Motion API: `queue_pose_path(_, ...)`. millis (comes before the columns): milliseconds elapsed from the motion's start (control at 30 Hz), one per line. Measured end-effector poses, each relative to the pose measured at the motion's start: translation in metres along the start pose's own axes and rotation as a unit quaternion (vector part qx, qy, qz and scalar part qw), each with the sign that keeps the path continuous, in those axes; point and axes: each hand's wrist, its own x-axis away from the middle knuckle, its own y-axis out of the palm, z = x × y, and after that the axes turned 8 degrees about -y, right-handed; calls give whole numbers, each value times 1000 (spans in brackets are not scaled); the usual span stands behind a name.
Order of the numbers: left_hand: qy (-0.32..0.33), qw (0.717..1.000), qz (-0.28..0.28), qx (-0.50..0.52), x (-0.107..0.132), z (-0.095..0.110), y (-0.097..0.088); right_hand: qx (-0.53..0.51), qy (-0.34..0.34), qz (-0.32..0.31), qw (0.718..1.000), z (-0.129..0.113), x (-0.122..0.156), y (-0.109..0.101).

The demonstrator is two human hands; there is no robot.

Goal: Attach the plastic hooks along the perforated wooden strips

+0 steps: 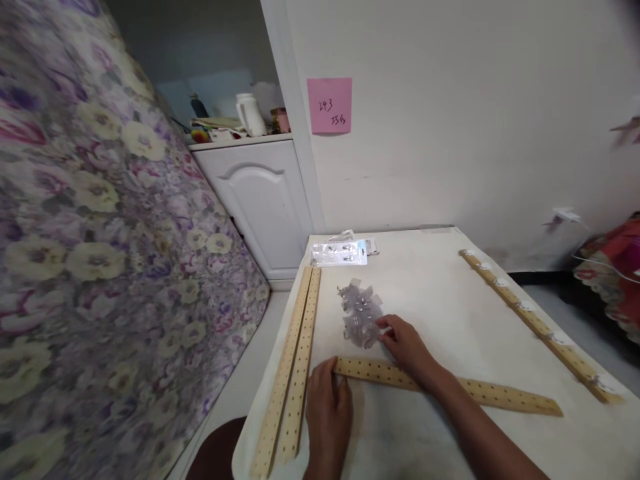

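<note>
Left hand [330,410]: fingers lay curled against the wooden strip [510,395]—seemingly steadying it; right hand [407,341]: fingers met the packets [361,310]—whether either pinched, I couldn't tell.

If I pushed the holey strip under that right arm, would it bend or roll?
The strip would probably stay stiff, since it looks wooden. Its flat face makes rolling unlikely. Lifted at the end by the left hand, it might tip, being long.

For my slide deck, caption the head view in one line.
Left hand at one end of a perforated wooden strip, right hand at a pile of plastic packets, on a white table.
</note>
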Motion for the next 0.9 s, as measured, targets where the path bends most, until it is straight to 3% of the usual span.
queue_pose_path(167, -5, 1000, 4, 7, -1, 0, 1, -23, 19, 2, 1000, 10, 0, 5)
queue_pose_path(300, -13, 1000, -14, 9, -1, 3, -1, -129, 33, 0, 991, 9, 1, -3)
queue_pose_path(467, -31, 999, -22, 35, -3, 7, -3, -324, 75, -35, 942, -5, 7, -6)
queue_pose_path(600, -59, 995, -15, 82, -3, 12, -9, -412, 102, -68, 903, -21, 13, 2)
queue_pose_path(767, -60, 989, -46, 123, -2, 27, -19, -446, 114, -80, 884, -31, 19, 17)
queue_pose_path(900, -42, 981, -102, 159, -1, 33, -22, -430, 87, -106, 893, -35, 26, 28)
